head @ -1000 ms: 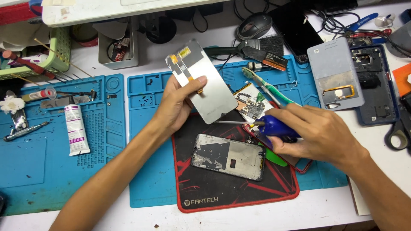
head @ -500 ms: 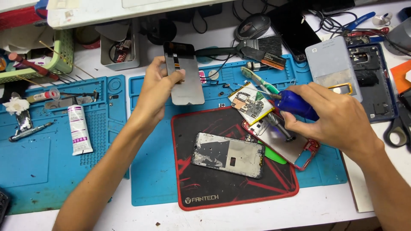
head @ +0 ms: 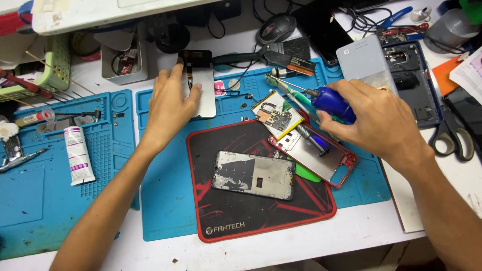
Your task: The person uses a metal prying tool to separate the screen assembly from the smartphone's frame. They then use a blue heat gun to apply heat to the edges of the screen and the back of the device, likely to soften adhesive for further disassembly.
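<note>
L hand (head: 173, 103): palm down, fingers spread flat on the panel (head: 201, 85), pressing it to the blue mat (head: 165, 200); not curled round anything.
Panel: grey phone screen part w/ dark top end, lies at mat's far edge, partly under L hand.
R hand (head: 374, 118): closed round the driver (head: 329, 103), blue bulb handle in the fist.
Driver: tilted, shaft runs down-left, tip on the frame (head: 326, 165).
Frame: red-edged phone shell, lies skewed, half on the pad (head: 261, 211), just below R hand.
Board (head: 276, 113): yellow-rimmed circuit piece, touching frame's upper-left end.
Plate (head: 253, 175): silver mid-plate, flat on pad centre, near frame, apart from both hands.
Pad: black w/ red rim, lies on blue mat.
Tube (head: 78, 155): white, on 2nd mat far left, well apart.
Scissors (head: 452, 135): right edge of bench (head: 301, 241).
Mouse (head: 276, 27): back of bench, behind the panel.
</note>
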